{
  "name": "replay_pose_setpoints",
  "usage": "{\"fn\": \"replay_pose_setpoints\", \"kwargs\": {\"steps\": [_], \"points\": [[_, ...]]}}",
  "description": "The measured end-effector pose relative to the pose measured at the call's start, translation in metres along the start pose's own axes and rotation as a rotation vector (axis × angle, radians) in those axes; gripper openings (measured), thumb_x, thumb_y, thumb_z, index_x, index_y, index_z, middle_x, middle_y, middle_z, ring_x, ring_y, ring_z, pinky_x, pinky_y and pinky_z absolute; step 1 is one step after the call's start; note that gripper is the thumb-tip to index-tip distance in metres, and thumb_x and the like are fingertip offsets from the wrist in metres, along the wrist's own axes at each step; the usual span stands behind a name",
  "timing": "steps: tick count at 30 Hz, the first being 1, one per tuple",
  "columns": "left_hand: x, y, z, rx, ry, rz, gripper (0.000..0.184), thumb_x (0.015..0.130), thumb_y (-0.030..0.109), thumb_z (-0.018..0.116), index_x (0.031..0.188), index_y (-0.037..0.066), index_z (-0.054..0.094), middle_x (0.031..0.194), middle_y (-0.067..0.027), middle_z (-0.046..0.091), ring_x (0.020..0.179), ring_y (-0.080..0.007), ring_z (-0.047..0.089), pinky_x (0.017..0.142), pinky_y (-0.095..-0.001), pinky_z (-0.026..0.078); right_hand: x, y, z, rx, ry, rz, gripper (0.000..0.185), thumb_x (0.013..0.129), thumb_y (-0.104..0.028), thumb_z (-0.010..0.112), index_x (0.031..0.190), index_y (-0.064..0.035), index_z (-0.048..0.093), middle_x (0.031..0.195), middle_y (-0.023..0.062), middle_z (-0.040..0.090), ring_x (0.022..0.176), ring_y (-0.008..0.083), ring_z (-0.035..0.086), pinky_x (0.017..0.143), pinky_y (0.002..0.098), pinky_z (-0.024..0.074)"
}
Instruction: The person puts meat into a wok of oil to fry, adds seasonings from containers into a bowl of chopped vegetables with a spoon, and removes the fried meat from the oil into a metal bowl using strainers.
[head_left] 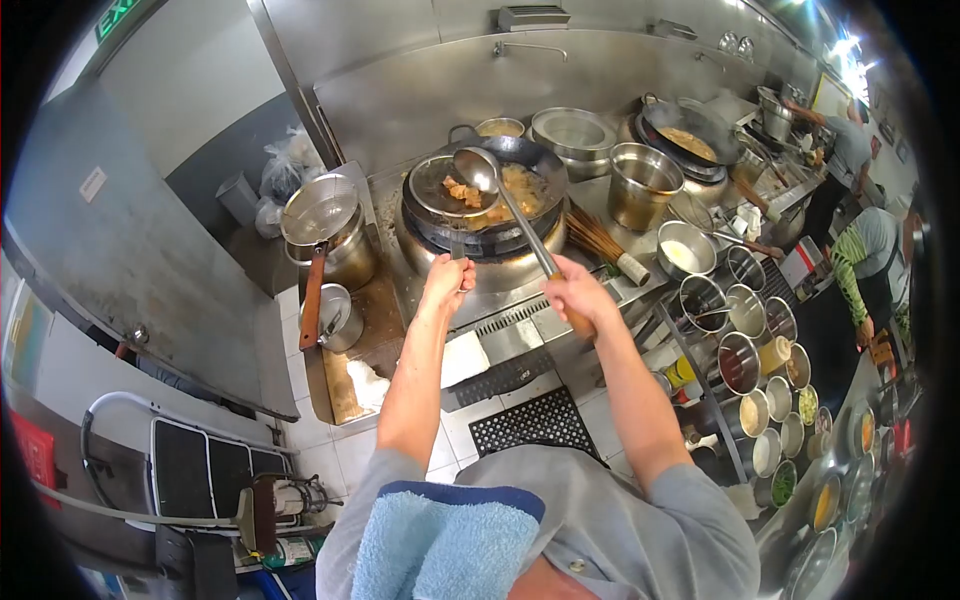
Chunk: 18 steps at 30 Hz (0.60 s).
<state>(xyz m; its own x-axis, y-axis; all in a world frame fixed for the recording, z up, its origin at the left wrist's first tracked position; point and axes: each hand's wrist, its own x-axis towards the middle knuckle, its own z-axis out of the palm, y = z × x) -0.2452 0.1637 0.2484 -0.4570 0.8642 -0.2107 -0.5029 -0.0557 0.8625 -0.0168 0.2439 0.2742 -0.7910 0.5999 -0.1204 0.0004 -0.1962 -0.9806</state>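
My left hand (449, 281) is closed around the handle of a round strainer (429, 186), which is over the left part of a black wok (548, 163). Several browned, fried-looking food pieces (463, 193) lie in the strainer. My right hand (582, 297) grips the wooden handle of a long metal ladle (477, 168). The ladle's bowl is at the strainer's upper right, close to the food; whether they touch I cannot tell. More food pieces in bubbling liquid (522, 188) show in the wok, right of the ladle shaft.
Left of the stove, a wooden-handled strainer (320, 208) rests on a metal pot. A bamboo brush (607, 245) and a steel pot (645, 185) are at the right. Further right are ingredient containers (740, 362), another wok (688, 135) and co-workers (870, 250). A black mat (532, 418) lies on the floor.
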Motion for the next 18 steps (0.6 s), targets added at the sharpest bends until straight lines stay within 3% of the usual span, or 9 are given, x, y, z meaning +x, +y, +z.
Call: {"fn": "replay_pose_setpoints", "kwargs": {"steps": [3, 6, 10, 15, 18], "points": [[0.017, -0.005, -0.015, 0.03, -0.01, 0.002, 0.007, 0.083, -0.004, 0.045, 0.085, -0.002, 0.039, 0.069, -0.0077, 0.046, 0.046, -0.0098, 0.039, 0.037, -0.0242, 0.029, -0.029, -0.001, 0.019, -0.212, 0.161, -0.065, 0.063, 0.079, -0.004, 0.057, 0.136, -0.0101, 0.03, 0.059, -0.0015, 0.044, 0.045, 0.0083, 0.043, 0.036, 0.0242, 0.0378], [0.007, 0.0, -0.012, 0.031, -0.041, 0.004, 0.006, 0.083, -0.004, 0.045, 0.084, -0.002, 0.039, 0.069, -0.0077, 0.046, 0.046, -0.0096, 0.039, 0.037, -0.0243, 0.029, -0.042, -0.011, 0.021, -0.189, 0.1, -0.065, 0.066, 0.079, -0.003, 0.057, 0.138, -0.0109, 0.027, 0.058, -0.0011, 0.045, 0.044, 0.009, 0.043, 0.035, 0.026, 0.0379], [-0.005, -0.003, 0.0, 0.045, -0.053, 0.003, 0.005, 0.082, -0.004, 0.044, 0.084, -0.001, 0.04, 0.07, -0.0077, 0.046, 0.046, -0.0096, 0.039, 0.037, -0.0243, 0.029, 0.014, 0.002, -0.001, -0.379, -0.01, 0.054, 0.064, 0.078, -0.006, 0.057, 0.136, -0.0059, 0.03, 0.073, 0.008, 0.055, 0.051, 0.0132, 0.05, 0.045, 0.0285, 0.0435], [-0.007, -0.007, -0.001, 0.11, -0.04, 0.012, 0.007, 0.081, -0.005, 0.042, 0.086, -0.001, 0.04, 0.071, -0.0086, 0.047, 0.043, -0.0089, 0.037, 0.035, -0.0236, 0.027, 0.039, 0.026, 0.007, -0.677, 0.243, -0.16, 0.073, 0.076, -0.011, 0.06, 0.137, 0.0009, 0.021, 0.084, 0.0181, 0.06, 0.058, 0.0188, 0.056, 0.057, 0.032, 0.0476], [-0.005, -0.009, -0.001, 0.22, 0.021, 0.044, 0.01, 0.08, -0.006, 0.043, 0.089, -0.002, 0.041, 0.074, -0.0097, 0.048, 0.043, -0.0076, 0.036, 0.034, -0.0227, 0.027, 0.018, 0.012, 0.01, -0.436, 0.162, -0.033, 0.064, 0.078, -0.008, 0.058, 0.134, -0.0009, 0.028, 0.07, 0.0094, 0.055, 0.05, 0.0146, 0.051, 0.047, 0.0296, 0.0441]]}}
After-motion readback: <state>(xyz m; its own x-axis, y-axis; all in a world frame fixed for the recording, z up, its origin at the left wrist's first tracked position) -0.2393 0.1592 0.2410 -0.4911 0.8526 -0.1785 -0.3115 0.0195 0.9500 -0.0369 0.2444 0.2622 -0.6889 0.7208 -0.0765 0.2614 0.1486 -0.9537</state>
